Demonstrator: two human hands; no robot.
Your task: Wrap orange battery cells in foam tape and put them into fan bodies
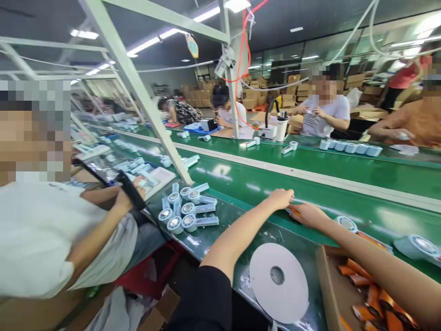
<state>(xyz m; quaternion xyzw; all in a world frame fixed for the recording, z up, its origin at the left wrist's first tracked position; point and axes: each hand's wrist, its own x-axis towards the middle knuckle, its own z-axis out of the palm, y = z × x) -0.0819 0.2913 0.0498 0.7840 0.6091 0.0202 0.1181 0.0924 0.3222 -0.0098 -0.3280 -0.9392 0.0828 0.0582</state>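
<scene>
Both my arms reach forward to the near edge of the green conveyor belt [310, 177]. My left hand [280, 198] is closed in a loose fist at that edge. My right hand [308, 214] is closed just to its right, pinching a thin orange piece [294, 211] between the two hands. A light-blue handheld fan [347, 224] lies just right of my right wrist. A white tape roll [279, 281] lies flat on the bench below my arms. A cardboard box [329, 294] of orange packets sits under my right forearm.
A cluster of several light-blue fans [188, 209] lies at the left on the bench. A co-worker in a white shirt [44, 230] sits at my left holding a black tool [130, 189]. Other people work across the belt. A slanted white frame post [144, 96] crosses the bench.
</scene>
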